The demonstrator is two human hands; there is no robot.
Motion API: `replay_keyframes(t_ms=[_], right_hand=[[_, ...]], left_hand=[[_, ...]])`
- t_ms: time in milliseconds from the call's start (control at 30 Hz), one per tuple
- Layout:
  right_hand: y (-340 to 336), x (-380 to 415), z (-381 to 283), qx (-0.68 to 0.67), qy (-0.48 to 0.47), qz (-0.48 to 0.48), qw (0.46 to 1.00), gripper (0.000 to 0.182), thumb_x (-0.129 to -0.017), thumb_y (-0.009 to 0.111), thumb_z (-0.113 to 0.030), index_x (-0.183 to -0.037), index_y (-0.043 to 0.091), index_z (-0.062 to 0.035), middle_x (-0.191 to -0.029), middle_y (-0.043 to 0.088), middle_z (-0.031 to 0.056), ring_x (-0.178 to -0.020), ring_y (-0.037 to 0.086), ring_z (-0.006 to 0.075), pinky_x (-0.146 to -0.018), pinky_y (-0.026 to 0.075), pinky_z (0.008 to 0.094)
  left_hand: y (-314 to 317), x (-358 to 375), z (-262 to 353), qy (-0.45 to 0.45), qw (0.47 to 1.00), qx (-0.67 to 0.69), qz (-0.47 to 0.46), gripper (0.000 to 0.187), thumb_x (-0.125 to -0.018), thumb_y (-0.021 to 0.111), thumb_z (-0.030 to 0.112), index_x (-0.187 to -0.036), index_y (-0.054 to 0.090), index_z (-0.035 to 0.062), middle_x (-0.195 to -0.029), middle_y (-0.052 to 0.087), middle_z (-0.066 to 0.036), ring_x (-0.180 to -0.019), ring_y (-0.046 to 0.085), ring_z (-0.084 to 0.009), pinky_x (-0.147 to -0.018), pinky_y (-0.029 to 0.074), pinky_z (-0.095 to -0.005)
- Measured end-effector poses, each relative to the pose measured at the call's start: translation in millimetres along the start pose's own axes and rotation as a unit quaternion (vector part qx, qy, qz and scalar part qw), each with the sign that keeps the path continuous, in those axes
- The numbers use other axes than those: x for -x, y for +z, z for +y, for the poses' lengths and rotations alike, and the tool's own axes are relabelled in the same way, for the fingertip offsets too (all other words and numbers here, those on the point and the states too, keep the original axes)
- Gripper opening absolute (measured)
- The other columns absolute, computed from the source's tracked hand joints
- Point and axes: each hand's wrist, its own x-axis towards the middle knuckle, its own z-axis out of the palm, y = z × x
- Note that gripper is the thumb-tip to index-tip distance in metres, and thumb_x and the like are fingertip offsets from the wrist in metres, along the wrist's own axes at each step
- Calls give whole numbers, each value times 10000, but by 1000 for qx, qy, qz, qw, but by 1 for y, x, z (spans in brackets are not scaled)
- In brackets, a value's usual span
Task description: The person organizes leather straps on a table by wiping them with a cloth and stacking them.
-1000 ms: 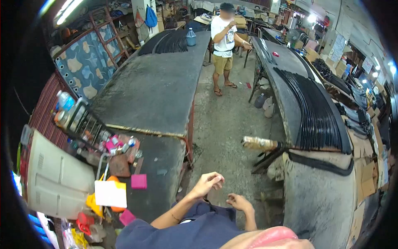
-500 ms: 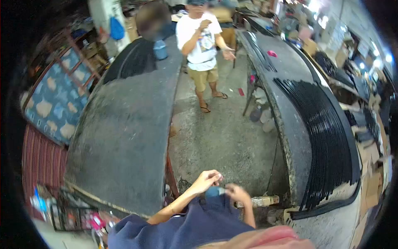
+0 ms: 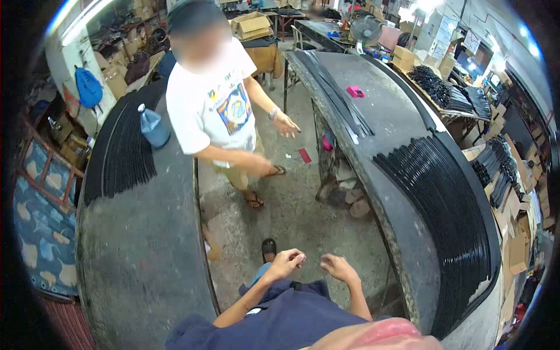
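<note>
My left hand [image 3: 285, 264] is in front of my dark blue shirt, its fingers curled in and pressed together; whether something small is between them is hidden. A short gap to the right is my right hand [image 3: 340, 269], fingers bent towards the left hand, the fingertips blurred. The two hands do not touch. Beneath them are the concrete floor [image 3: 303, 213] and a dark sandal [image 3: 269, 247]. Another person [image 3: 219, 111] in a white printed shirt stands ahead on the left, both hands apart from mine.
A long dark table [image 3: 146, 245] on the left holds black strips [image 3: 119, 149] and a blue jug [image 3: 154, 128]. The right table [image 3: 402, 216] bears many black strips [image 3: 449, 216] and a pink object [image 3: 355, 91]. A red piece [image 3: 304, 155] lies on the floor.
The view has tilted up and shifted. The other person appears nearer and further left, with the raised hand lowered. My hands have moved down from over the waist, still apart.
</note>
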Motion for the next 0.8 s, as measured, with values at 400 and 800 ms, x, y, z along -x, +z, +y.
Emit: replay_keyframes(t_ms=[400,800], right_hand=[[-97,-216,-28,-79,109,44,990,274,-894,642,-152,-1130,626,-13,-1006,695,172,-928,686,258,-810,526,361],[-235,-443,-19,68,-89,-50,993,274,-876,632,-148,-1102,626,7,-970,693,200,-921,685,297,-792,526,378]], left_hand=[[-126,-264,135,30,981,-158,-112,265,-949,558,239,-993,650,-5,-812,669,-62,-753,620,-119,-710,503,-298],[-143,-387,124,-33,997,-43,56,267,-921,587,240,-1018,664,3,-826,688,-66,-718,647,-127,-677,512,-290]])
